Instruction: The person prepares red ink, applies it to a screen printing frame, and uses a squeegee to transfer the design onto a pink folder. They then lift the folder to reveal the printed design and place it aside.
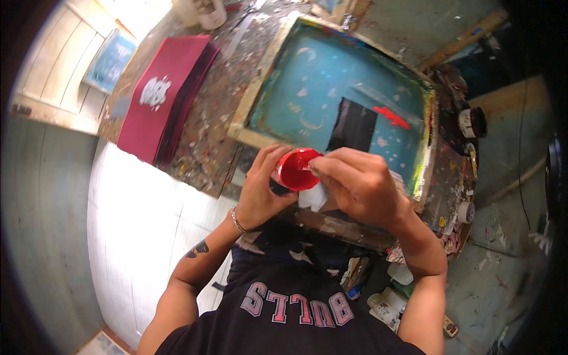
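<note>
My left hand (263, 186) grips a small cup of red paint (291, 174) near the front edge of a screen-printing frame (242, 131). Over the cup's rim, my right hand (361, 183) pinches a thin pale tool, perhaps a stick or spatula, that reaches into the red paint; most of it is hidden by my fingers. The framed blue mesh (296, 83) carries a black rectangular strip (349, 124) and a smear of red paint (390, 116) to its right.
Burgundy printed sheets (136, 130) lie left on the paint-stained table (213, 106). White containers (210, 15) stand at the back; a dark-rimmed jar (470, 123) and a tape roll (465, 212) sit at the right edge. Cluttered containers (384, 307) are below, beside my body.
</note>
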### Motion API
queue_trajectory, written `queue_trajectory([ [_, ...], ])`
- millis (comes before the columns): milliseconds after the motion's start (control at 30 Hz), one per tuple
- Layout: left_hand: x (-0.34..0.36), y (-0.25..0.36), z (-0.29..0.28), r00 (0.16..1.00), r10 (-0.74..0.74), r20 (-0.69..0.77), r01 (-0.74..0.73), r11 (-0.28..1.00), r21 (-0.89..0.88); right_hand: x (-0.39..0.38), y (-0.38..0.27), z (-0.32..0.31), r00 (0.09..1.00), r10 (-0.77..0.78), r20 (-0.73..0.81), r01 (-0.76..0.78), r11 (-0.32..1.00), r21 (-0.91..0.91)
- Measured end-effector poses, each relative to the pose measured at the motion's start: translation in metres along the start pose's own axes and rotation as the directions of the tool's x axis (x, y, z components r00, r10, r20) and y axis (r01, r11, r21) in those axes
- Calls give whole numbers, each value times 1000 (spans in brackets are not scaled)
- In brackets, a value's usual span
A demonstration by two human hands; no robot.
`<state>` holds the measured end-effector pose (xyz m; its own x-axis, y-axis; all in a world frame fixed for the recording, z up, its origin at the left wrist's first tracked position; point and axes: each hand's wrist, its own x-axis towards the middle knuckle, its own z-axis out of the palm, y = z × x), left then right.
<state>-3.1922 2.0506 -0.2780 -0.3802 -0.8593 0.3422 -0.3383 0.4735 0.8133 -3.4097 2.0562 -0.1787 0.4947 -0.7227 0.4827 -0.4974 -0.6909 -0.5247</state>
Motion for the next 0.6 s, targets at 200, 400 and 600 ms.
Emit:
queue_trajectory([
  [200,-70,-35,-1,991,-108,-72,104,993,-63,-19,-23,58,985,-59,164,54,998,37],
  [400,-83,-47,0,984,-126,-122,108,984,-142,-9,-26,73,974,-149,172,146,989,31],
  [600,-84,-49,0,980,-158,-119,131,970,-206,10,-23,70,939,-181,293,225,966,-124],
])
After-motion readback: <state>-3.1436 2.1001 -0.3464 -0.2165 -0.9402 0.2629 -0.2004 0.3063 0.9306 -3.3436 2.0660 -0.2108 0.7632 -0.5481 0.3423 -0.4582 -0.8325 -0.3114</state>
